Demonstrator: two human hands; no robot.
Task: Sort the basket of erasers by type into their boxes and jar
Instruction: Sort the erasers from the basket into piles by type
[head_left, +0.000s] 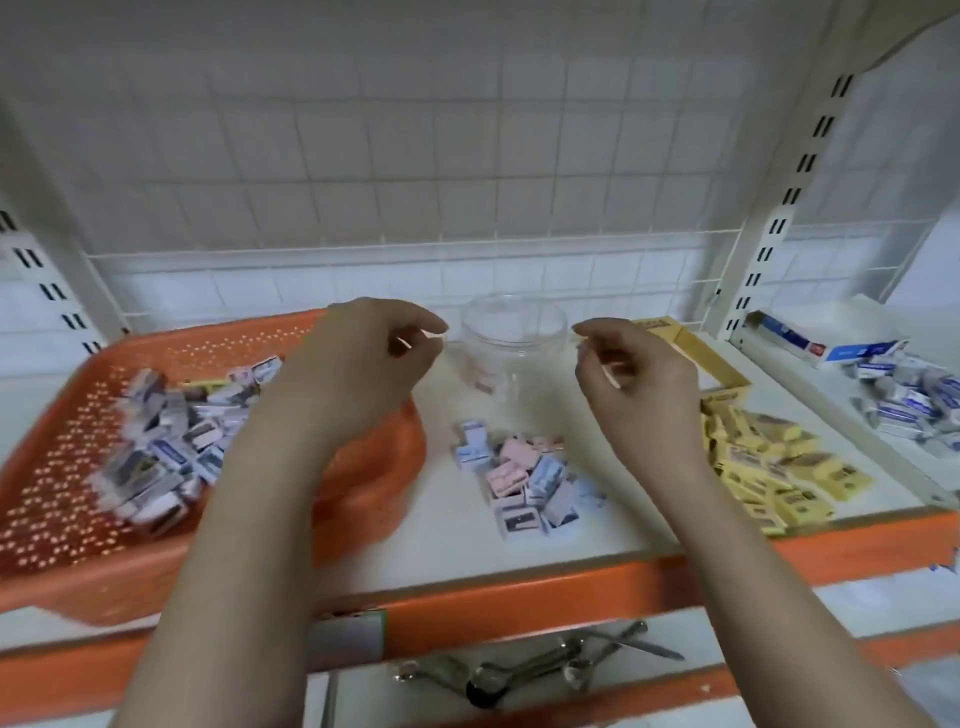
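Note:
An orange perforated basket (62, 467) on the left of the shelf holds several mixed erasers (166, 441). A clear jar (511, 338) stands at the back middle, with one or two erasers inside. In front of it lies a pile of pink and blue erasers (524, 473). Yellow erasers (763, 462) are heaped on the right beside a yellow box (691, 343). My left hand (363, 358) hovers left of the jar and my right hand (634, 374) right of it. Both have loosely curled fingers and hold nothing I can see.
On the neighbouring shelf at far right, a white and blue box (836, 338) stands behind a heap of white and blue erasers (909, 400). Metal spoons (524, 670) lie on the lower shelf. The shelf has an orange front edge (519, 587) and a wire grid back.

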